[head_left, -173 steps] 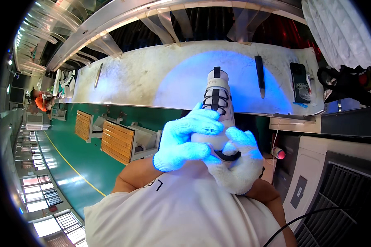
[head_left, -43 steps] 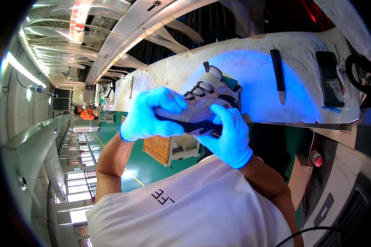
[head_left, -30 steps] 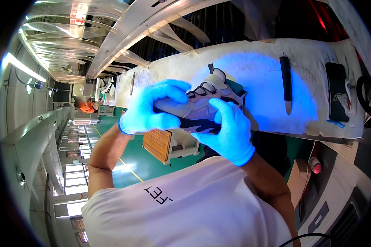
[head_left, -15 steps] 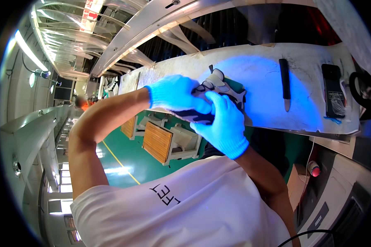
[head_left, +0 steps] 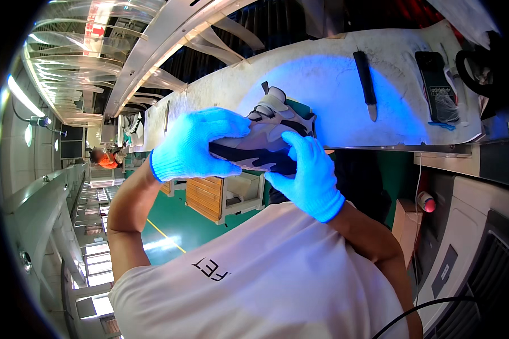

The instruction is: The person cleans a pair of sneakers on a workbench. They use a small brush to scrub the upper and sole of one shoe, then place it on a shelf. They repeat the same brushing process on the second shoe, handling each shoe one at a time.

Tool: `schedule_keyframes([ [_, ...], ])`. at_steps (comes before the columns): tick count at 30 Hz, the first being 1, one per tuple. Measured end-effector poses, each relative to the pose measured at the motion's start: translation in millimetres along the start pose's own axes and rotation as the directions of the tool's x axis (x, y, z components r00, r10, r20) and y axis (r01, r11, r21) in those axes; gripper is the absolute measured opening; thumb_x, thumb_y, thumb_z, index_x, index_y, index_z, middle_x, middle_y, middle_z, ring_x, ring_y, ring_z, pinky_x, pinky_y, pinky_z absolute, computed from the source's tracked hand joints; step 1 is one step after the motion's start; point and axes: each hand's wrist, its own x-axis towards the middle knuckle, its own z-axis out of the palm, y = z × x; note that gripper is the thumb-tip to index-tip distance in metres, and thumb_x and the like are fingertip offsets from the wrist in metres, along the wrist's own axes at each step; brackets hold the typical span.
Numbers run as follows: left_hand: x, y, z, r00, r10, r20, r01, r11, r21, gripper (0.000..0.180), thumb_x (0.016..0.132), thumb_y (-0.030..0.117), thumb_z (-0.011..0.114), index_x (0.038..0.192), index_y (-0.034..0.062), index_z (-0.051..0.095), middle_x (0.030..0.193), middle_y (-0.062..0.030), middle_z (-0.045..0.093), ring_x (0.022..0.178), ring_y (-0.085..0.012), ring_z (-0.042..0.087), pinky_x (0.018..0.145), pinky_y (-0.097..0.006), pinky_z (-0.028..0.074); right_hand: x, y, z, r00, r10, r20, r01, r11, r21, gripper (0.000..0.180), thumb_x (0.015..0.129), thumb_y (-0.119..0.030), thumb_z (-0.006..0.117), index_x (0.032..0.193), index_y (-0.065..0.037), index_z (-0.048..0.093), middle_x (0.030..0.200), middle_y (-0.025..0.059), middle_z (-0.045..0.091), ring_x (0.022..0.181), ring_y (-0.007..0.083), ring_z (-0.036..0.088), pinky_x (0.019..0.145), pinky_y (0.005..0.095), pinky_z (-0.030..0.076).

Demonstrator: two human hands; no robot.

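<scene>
A grey and black sneaker (head_left: 263,138) with a chunky dark-and-light sole is held in both gloved hands over the worktable's front edge. My left hand (head_left: 195,144) wraps round one end of it, thumb along the sole and fingers over the upper. At the other part of the shoe, my right hand (head_left: 308,175) grips the side, its thumb below by the sole and its fingers on the upper. Both gloves glow bright blue under the lamp's light. A green lining shows at the shoe's opening.
On the pale worktable (head_left: 345,133), lit by a blue patch, lie a black-handled knife (head_left: 366,85) and a dark phone-like slab (head_left: 436,87). More shoes (head_left: 131,129) stand at the far left. A wooden-topped cart (head_left: 205,198) is on the green floor.
My left hand has slid off the shoe's middle to its left end, uncovering the side and sole. My right hand keeps its hold. The view has shifted somewhat.
</scene>
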Motion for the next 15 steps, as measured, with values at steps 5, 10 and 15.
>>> schedule_keyframes([
  [5, 7, -2, -6, 0.997, 0.066, 0.035, -0.068, 0.997, 0.043, 0.066, 0.066, 0.03, 0.103, 0.123, 0.0044, 0.082, 0.134, -0.0155, 0.078, 0.116, -0.0353, 0.078, 0.097, -0.045, 0.064, 9, 4, 2, 0.999, 0.014, -0.034, -0.014, 1.0, 0.017, 0.088, 0.074, -0.025, 0.103, 0.148, -0.009, 0.058, 0.108, 0.0119, 0.062, 0.094, 0.0286, 0.066, 0.077, 0.0445, 0.058],
  [10, 11, -6, -8, 0.995, 0.086, 0.054, -0.089, 0.995, 0.051, 0.067, 0.067, 0.032, 0.105, 0.121, 0.0024, 0.081, 0.131, -0.0194, 0.078, 0.118, -0.0394, 0.078, 0.099, -0.047, 0.064, 13, 8, 1, 1.0, 0.004, -0.013, -0.004, 1.0, 0.02, 0.089, 0.074, -0.028, 0.104, 0.147, -0.009, 0.058, 0.11, 0.012, 0.064, 0.094, 0.0285, 0.068, 0.078, 0.0439, 0.059],
  [15, 11, -16, -6, 0.994, 0.104, 0.029, -0.104, 0.994, 0.015, 0.066, 0.066, 0.031, 0.104, 0.122, 0.0047, 0.082, 0.133, -0.0162, 0.078, 0.118, -0.0365, 0.077, 0.098, -0.046, 0.064, 22, 12, -1, 0.999, 0.017, 0.036, -0.017, 1.0, -0.012, 0.091, 0.072, -0.031, 0.105, 0.147, -0.009, 0.059, 0.109, 0.0114, 0.063, 0.091, 0.0286, 0.067, 0.076, 0.0445, 0.058],
])
